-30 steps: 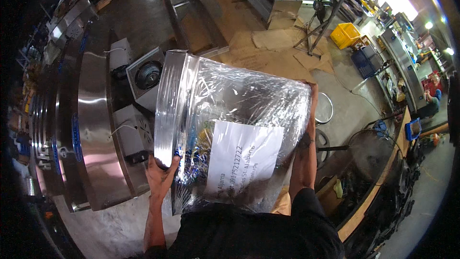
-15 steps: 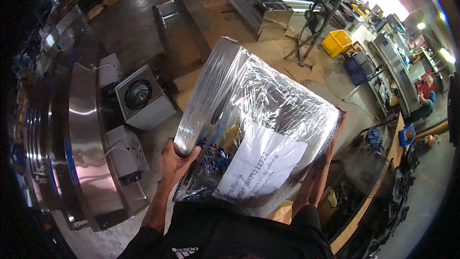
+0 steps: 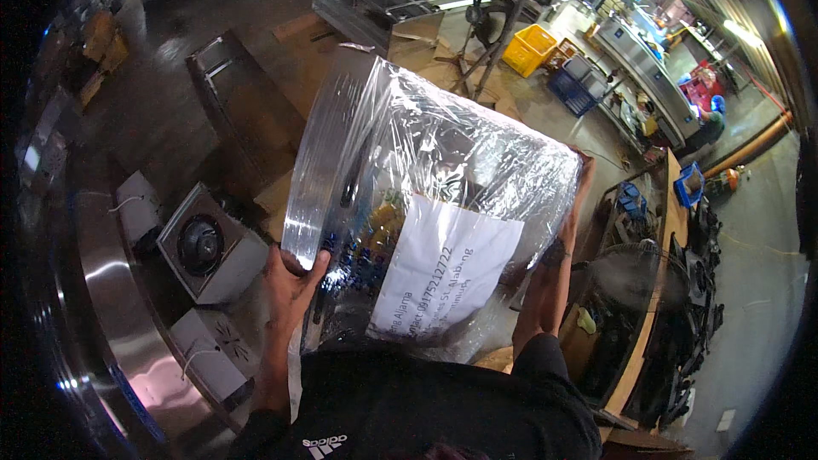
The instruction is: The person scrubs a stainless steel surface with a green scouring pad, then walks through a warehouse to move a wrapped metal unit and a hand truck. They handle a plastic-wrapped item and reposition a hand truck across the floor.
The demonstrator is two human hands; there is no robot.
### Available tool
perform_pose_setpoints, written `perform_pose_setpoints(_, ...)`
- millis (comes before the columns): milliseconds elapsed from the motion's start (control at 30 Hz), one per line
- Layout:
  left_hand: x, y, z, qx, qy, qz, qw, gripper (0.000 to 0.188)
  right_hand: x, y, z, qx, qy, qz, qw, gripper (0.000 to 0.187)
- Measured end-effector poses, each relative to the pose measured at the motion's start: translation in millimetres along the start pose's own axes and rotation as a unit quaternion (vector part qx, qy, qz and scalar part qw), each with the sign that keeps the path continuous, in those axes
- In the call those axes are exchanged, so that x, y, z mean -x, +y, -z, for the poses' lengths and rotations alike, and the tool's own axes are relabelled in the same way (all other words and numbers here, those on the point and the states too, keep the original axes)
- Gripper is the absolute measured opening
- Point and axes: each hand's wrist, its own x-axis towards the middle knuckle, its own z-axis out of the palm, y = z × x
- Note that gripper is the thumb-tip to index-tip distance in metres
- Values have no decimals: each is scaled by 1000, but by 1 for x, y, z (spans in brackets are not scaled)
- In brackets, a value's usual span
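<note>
Against my chest I carry a large, boxy metal piece wrapped in clear plastic film (image 3: 486,175). A white paper sheet with printed writing (image 3: 447,268) lies on its upper face, and blue markings show under the film beside it. My left hand (image 3: 294,277) grips the left edge, thumb on top and fingers going underneath. At the far right edge, my right hand (image 3: 586,169) curls around the side; most of its fingers are hidden by the package.
To the left stand white-sided fan housings (image 3: 202,243) and long shiny metal panels (image 3: 128,315). A stand fan (image 3: 481,25), yellow crate (image 3: 530,49) and blue crate (image 3: 573,89) are ahead right. A wood-edged rack (image 3: 652,315) is close on my right. A person (image 3: 714,123) crouches farther right.
The surroundings have shifted left and up in view, as my view turned to the right. The wrapped package stays in both hands, slightly farther left in the picture.
</note>
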Motion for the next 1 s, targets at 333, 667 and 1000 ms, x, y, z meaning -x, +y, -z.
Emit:
perform_pose_setpoints(333,-10,-30,-25,24,-2,-36,999,66,15,26,13,-25,-10,63,998,57)
perform_pose_setpoints(667,9,-33,-39,-46,12,-38,998,68,10,56,41,-165,-13,-40,985,49)
perform_pose_setpoints(1000,68,13,-43,-87,35,21,995,65,-14,103,47,-172,-83,-52,980,64)
